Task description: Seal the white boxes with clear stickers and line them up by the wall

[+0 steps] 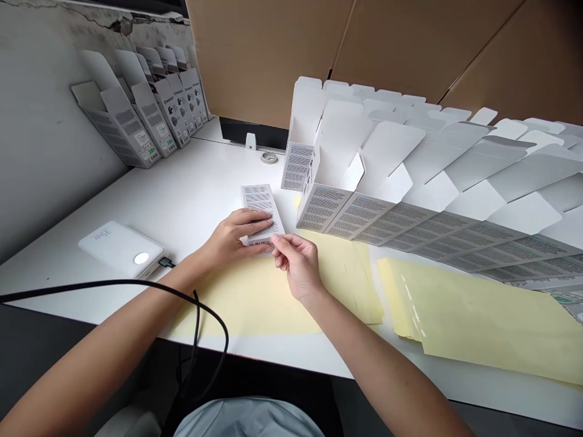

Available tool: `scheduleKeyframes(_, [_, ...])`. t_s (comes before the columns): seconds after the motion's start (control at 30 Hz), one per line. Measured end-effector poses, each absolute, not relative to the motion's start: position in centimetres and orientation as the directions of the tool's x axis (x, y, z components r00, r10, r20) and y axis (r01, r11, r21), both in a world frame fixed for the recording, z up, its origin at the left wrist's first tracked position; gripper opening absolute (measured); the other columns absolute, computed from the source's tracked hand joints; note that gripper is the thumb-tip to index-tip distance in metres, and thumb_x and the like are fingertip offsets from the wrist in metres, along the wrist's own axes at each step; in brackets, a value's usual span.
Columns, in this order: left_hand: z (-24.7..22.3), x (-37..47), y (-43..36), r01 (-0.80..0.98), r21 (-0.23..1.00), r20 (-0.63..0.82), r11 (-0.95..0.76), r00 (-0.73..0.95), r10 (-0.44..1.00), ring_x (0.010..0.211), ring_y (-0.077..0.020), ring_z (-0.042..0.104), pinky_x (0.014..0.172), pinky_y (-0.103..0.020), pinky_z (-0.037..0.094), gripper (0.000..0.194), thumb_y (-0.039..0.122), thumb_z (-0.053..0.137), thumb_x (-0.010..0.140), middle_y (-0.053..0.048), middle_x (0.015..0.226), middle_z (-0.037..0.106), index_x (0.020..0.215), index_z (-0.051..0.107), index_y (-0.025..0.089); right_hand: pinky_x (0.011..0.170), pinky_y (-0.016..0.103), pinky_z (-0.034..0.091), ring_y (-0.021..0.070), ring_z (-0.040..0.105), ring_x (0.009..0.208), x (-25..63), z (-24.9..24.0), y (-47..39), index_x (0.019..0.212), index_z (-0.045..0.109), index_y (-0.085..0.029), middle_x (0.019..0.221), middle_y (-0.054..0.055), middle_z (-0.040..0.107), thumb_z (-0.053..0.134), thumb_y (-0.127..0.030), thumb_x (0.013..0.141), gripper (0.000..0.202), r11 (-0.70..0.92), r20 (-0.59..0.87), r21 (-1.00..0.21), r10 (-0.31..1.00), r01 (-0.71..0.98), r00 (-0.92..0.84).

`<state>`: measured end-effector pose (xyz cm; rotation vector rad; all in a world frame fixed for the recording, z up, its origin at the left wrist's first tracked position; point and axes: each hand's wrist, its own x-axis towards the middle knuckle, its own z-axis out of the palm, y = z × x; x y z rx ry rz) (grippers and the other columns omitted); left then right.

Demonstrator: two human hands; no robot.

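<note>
A small white carton (260,203) with fine grey print and a barcode lies on the table in front of me. My left hand (237,233) holds it down, its fingers across the printed face and its thumb along the near end. My right hand (297,258) is at the carton's near right corner, thumb and forefinger pinched together. Whatever is between those fingertips is too small to make out. Yellow sheets (273,297) lie flat beneath both hands and reach under the carton's near end.
Open-topped cartons (373,218) stand in a long row at the right; several more (136,130) lean against the left wall. A yellow sheet stack (478,309) lies at right. A white power bank (121,246) with a black cable (136,283) sits left. A tape roll (269,158) lies behind.
</note>
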<state>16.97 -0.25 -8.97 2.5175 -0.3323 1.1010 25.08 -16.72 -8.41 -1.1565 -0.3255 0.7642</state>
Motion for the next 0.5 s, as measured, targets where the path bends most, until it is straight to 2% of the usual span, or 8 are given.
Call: scheduleKeyframes(0.5, [-8.60, 16.81, -0.53, -0.333, 0.289, 0.718, -0.898, 0.696, -0.027, 0.109, -0.0290, 0.068, 0.093, -0.042, 0.057, 0.045, 0.042, 0.075, 0.083, -0.016, 0.116, 0.072, 0.120, 0.071, 0.018, 0.042, 0.021, 0.031, 0.0058, 0.045, 0.043, 24.89, -8.44, -16.74, 0.062, 0.067, -0.017, 0.053, -0.003, 0.057, 0.081, -0.039, 0.067, 0.026, 0.174, -0.130, -0.926, 0.689, -0.336, 0.713])
